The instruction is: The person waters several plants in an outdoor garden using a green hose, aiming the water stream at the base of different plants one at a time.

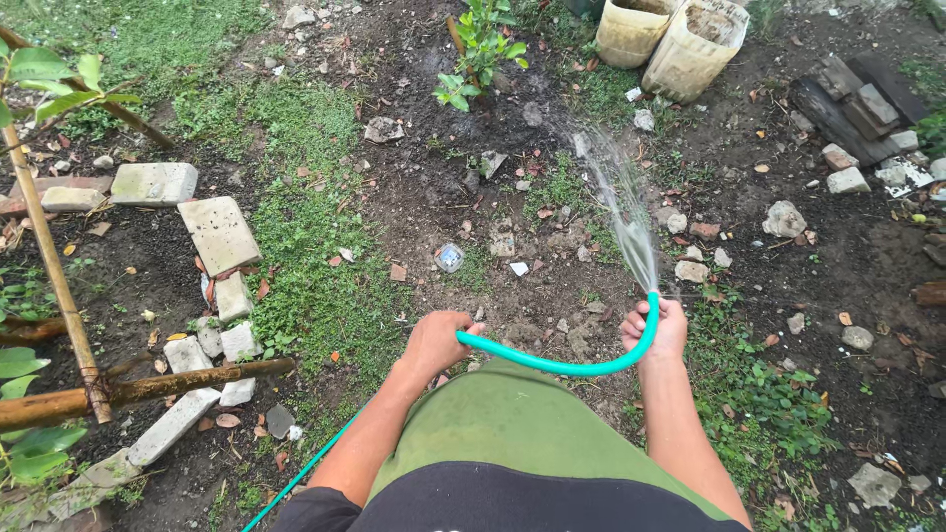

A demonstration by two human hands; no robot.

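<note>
A green garden hose (562, 363) curves between both hands in front of my green shirt. My left hand (439, 340) is closed around the hose further back, and the hose trails down to the lower left. My right hand (658, 327) grips the hose end, from which a water spray (621, 202) fans up toward the wet soil near a small leafy plant (480, 51).
Concrete blocks (219, 234) and bamboo poles (59, 281) border a bed on the left. Two dirty plastic containers (670, 39) stand at the top. Stones (783, 219) and dark wood pieces (847, 108) lie to the right. Grass patches cover the ground.
</note>
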